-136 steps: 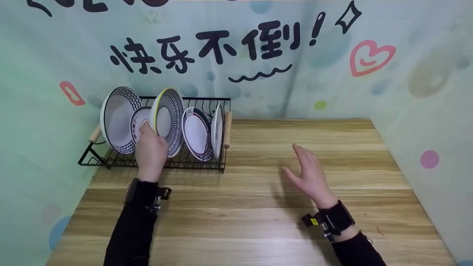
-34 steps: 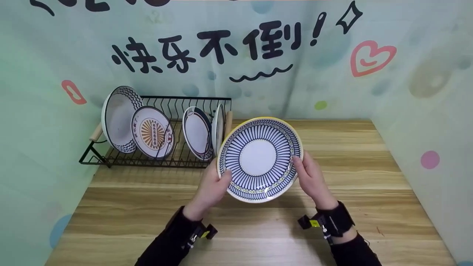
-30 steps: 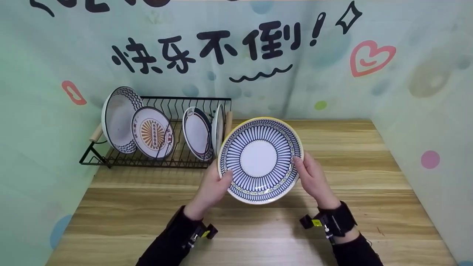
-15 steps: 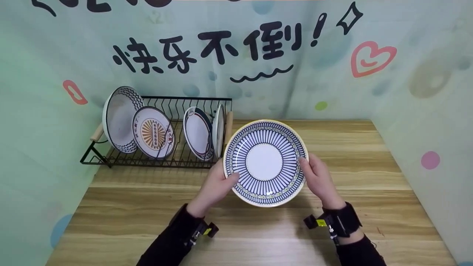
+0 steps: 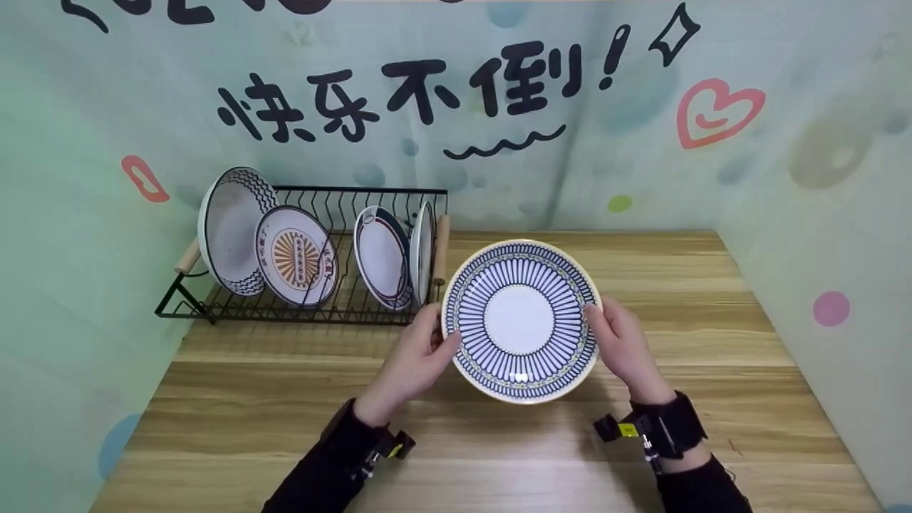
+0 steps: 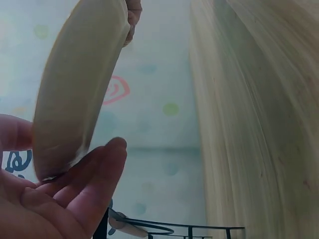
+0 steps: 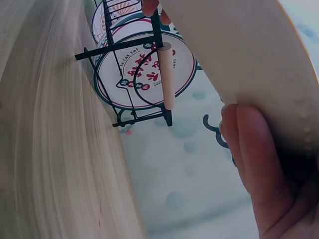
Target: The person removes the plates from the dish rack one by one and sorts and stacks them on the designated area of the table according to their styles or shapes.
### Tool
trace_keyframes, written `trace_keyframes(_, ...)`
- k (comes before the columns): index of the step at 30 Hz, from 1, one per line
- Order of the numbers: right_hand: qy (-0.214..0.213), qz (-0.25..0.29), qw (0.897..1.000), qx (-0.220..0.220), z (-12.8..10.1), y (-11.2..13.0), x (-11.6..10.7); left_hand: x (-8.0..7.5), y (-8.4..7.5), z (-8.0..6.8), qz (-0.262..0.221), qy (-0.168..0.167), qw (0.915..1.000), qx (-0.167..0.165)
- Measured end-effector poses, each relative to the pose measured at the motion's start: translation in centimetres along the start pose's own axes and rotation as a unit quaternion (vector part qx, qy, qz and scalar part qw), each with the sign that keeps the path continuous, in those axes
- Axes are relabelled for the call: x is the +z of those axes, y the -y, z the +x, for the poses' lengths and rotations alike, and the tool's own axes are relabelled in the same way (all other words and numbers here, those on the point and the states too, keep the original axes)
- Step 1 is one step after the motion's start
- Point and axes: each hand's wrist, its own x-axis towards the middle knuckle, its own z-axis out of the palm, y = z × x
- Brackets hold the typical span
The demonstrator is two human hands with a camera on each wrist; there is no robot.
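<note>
A round deep plate (image 5: 519,320), white in the middle with dark blue radiating stripes and a pale yellow rim, is held up over the table, tilted toward the head camera. My right hand (image 5: 628,349) grips its right rim, thumb on the inner face; the fingers (image 7: 254,149) lie against its pale underside in the right wrist view. At the opposite rim is my left hand (image 5: 410,363), thumb tip right at the edge. Its fingers (image 6: 102,169) are extended beneath the plate in the left wrist view, their tips apart from the underside.
A black wire dish rack (image 5: 356,313) with wooden handles stands at the back left. It holds a large bowl (image 5: 231,235), an orange sunburst plate (image 5: 293,256) and two more plates, one of them dark-rimmed (image 5: 381,256). Patterned cloth (image 5: 641,164) hangs behind the wooden table (image 5: 235,420).
My left hand took the striped plate out of the rack and both hands held it. Lately the plate has shifted right and slightly nearer with the right hand, while the left thumb slid out to the rim.
</note>
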Motion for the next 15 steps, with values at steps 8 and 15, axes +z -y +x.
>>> trace_keyframes(8, -0.018, -0.030, 0.999, 0.035, 0.1, -0.4, -1.1, -0.7, -0.2, -0.9, 0.110, -0.007, 0.9936, 0.028)
trace_keyframes(15, -0.028, -0.033, 0.998, 0.035, 0.1, -1.4, -2.5, -1.5, -0.5, -1.8, 0.180, -0.029, 0.9824, 0.039)
